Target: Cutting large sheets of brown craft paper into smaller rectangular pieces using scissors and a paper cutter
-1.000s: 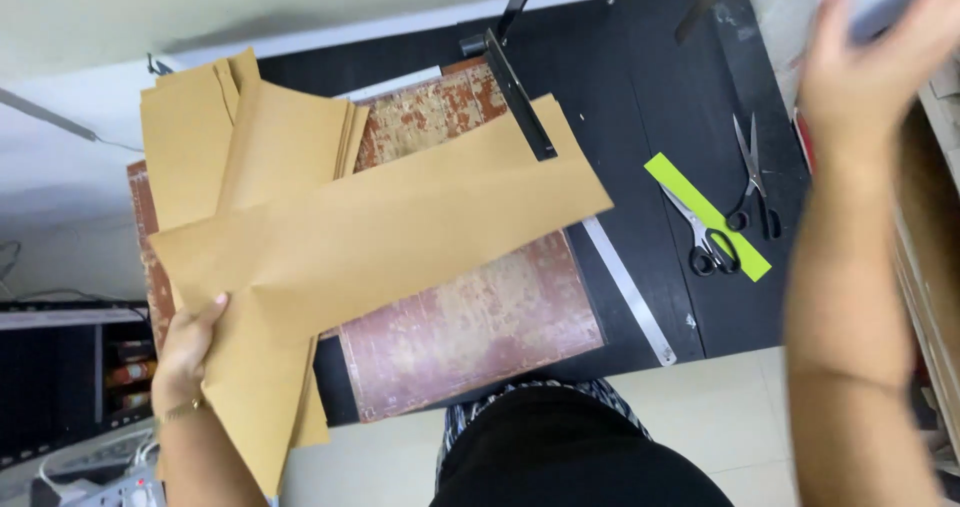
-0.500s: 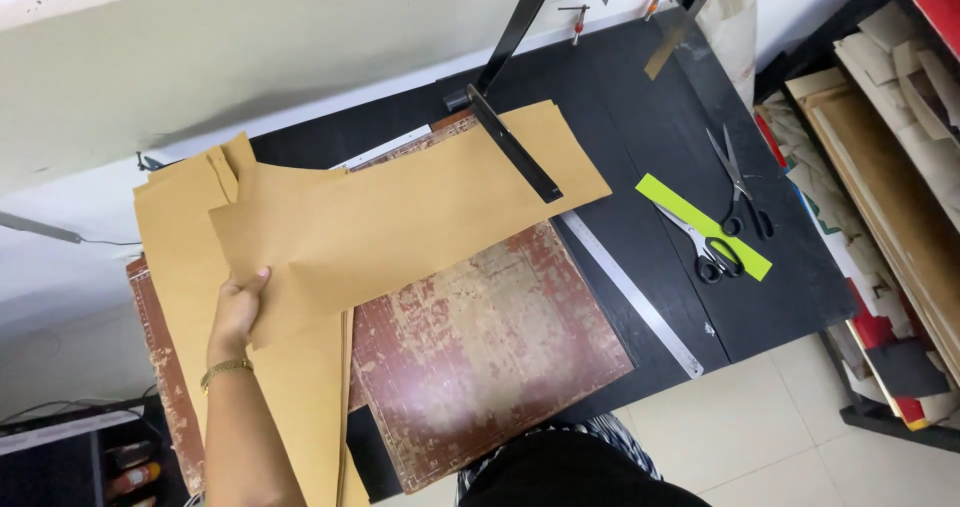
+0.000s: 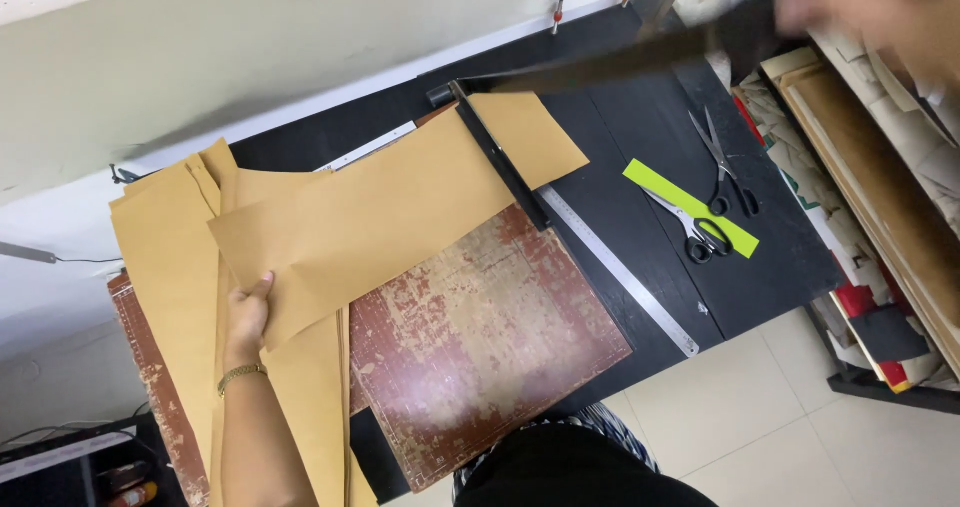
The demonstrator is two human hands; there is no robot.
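Observation:
My left hand (image 3: pixel 248 317) presses flat on the near left end of a long brown paper sheet (image 3: pixel 390 207). The sheet lies slantwise over a worn red cutter board (image 3: pixel 480 337). Its far right end passes under the black clamp bar (image 3: pixel 500 157) and sticks out beyond it. My right hand (image 3: pixel 860 7) is blurred at the top right and grips the end of the raised dark blade arm (image 3: pixel 620 62). More brown sheets (image 3: pixel 170 267) are stacked under my left forearm.
A black table (image 3: pixel 620 137) carries the cutter, whose metal ruler edge (image 3: pixel 620 272) runs along its right side. Two pairs of scissors (image 3: pixel 725 157) (image 3: pixel 700 232) lie by a lime-green strip (image 3: pixel 690 207). Shelves of cardboard (image 3: pixel 880 187) stand at the right.
The top sheet has slid to the right, so its end now lies past the clamp bar. My right hand has come back into view on the blade arm, which sits lower than before.

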